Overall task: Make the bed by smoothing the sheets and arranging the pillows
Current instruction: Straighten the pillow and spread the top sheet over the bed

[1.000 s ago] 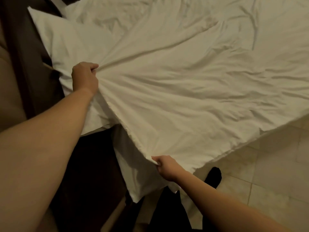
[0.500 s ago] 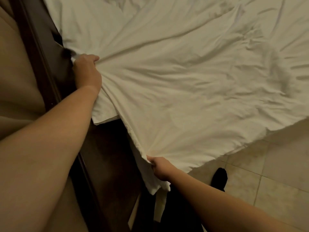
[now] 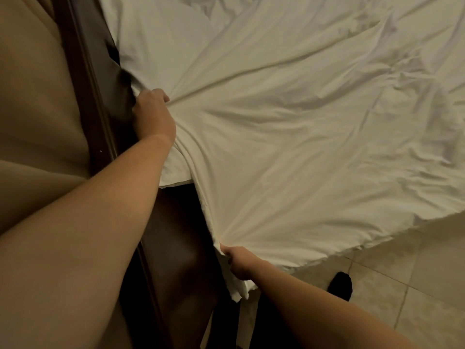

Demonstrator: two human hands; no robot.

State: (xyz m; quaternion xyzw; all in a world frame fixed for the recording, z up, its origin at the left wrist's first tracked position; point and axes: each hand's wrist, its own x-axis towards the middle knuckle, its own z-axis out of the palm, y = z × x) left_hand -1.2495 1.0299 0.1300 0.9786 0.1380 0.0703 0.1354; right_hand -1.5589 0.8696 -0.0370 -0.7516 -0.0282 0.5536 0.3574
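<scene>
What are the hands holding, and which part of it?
Both hands hold the sheet. The left hand grips a bunch of it farther up the bed. The right hand pinches its edge near the hanging corner.

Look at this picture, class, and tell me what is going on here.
A person is making a bed. The left hand grips a bunch of the white sheet beside the dark wooden frame, and the right hand pinches the sheet's edge nearer the body. Folds fan out from both grips; the far part is wrinkled.
</scene>
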